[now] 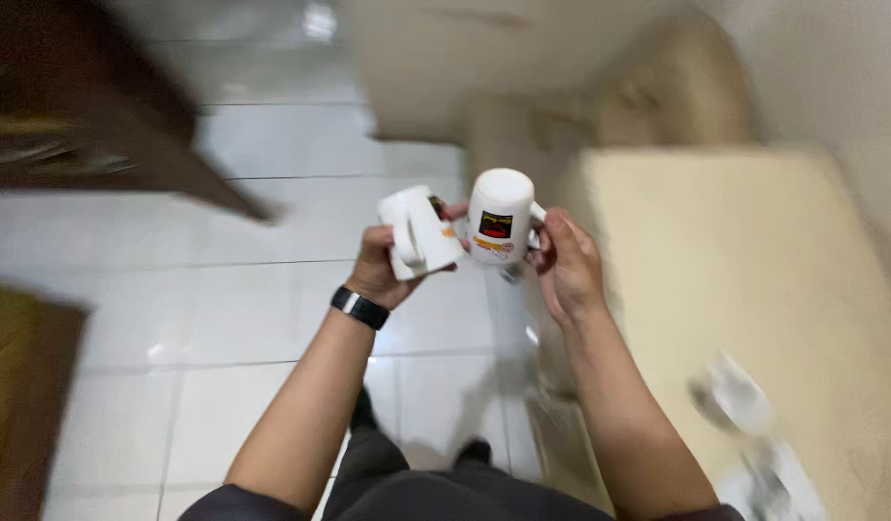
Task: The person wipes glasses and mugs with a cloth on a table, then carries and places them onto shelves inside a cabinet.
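Note:
My left hand (380, 270) grips a white mug (418, 233) by its handle, tipped on its side. A black watch sits on that wrist. My right hand (566, 265) holds a second white mug (499, 216), turned bottom up, with a red and black picture on its side. The two mugs touch each other above the white tiled floor (224, 309). Both hands are at chest height in front of me.
A cream cushioned seat (754, 289) fills the right side, with blurred glassy objects (744, 415) near its front corner. Dark wooden furniture (89, 116) stands at the upper left, and a brown piece (21, 405) at the lower left. My legs show below.

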